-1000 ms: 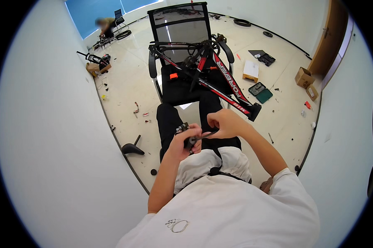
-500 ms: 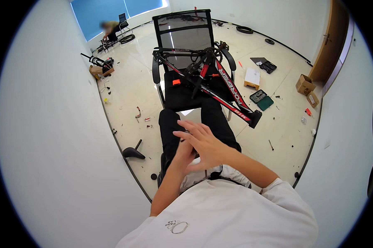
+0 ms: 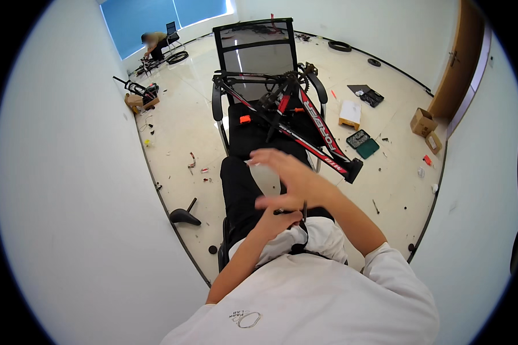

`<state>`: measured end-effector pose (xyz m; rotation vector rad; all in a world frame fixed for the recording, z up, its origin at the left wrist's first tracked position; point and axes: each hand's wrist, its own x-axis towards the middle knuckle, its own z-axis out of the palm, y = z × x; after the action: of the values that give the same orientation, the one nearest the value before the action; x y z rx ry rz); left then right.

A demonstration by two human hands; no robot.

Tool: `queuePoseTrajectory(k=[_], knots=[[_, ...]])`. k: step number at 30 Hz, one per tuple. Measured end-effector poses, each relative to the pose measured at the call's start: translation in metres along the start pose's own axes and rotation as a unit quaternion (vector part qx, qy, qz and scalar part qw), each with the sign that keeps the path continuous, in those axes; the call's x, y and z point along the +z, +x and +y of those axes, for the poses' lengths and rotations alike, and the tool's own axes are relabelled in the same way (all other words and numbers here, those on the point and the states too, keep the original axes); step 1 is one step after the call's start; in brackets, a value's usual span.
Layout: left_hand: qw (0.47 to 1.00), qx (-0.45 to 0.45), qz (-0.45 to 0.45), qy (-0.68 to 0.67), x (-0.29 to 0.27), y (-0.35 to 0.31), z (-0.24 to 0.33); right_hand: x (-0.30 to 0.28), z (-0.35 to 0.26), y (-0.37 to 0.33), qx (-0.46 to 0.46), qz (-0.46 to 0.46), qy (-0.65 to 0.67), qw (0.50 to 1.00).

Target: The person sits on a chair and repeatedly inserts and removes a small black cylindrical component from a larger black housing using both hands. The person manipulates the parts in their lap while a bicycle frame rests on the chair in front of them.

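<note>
Above my lap, my left hand is closed around something small and dark, mostly hidden by its fingers. Dark bits of it show beside the thumb and near my right wrist, too little to name. My right hand hovers just over and beyond the left, blurred, its fingers stretched out and apart with nothing in them. Ahead of both hands, a black and red bicycle frame lies across the arms and seat of a black mesh-backed office chair. An orange block rests on the seat beside the frame.
A saddle lies on the floor at left. Right of the chair are a green tool case, a white-topped box, a black case and cardboard boxes. Walls close in both sides. A person crouches far left.
My left hand has moved toward my body and slightly right. The right hand has lifted off it, its fingers now spread farther apart.
</note>
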<state>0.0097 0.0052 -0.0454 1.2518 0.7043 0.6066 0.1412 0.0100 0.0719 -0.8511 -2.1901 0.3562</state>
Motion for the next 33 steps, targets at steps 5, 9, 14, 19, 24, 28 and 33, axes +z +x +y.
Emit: queuePoseTrajectory(k=[5,9,14,19,24,28,33], knots=[[0.968,0.195,0.143,-0.065,-0.013,0.004,0.016,0.049,-0.020,-0.042,0.007,-0.012,-0.132,0.991],[0.970,0.097,0.114,-0.194,-0.041,0.001,0.036,0.069,0.035,-0.062,0.048,0.109,-0.060,0.991],[0.997,0.050,-0.014,-0.049,-0.022,-0.005,0.039,0.039,0.107,-0.036,0.167,0.192,0.004,0.967],[0.991,-0.015,0.101,-0.082,-0.016,0.011,-0.015,0.010,0.012,0.000,0.050,0.098,0.096,0.989],[0.963,0.101,0.125,-0.217,-0.036,0.009,0.007,0.053,-0.004,-0.046,0.015,0.021,-0.072,0.997],[0.956,0.076,0.127,-0.252,-0.045,0.001,0.039,0.057,0.025,-0.056,0.112,0.059,-0.044,0.991],[0.923,0.127,0.185,-0.312,-0.052,-0.003,0.047,0.030,-0.002,-0.035,0.262,-0.386,0.030,0.884]])
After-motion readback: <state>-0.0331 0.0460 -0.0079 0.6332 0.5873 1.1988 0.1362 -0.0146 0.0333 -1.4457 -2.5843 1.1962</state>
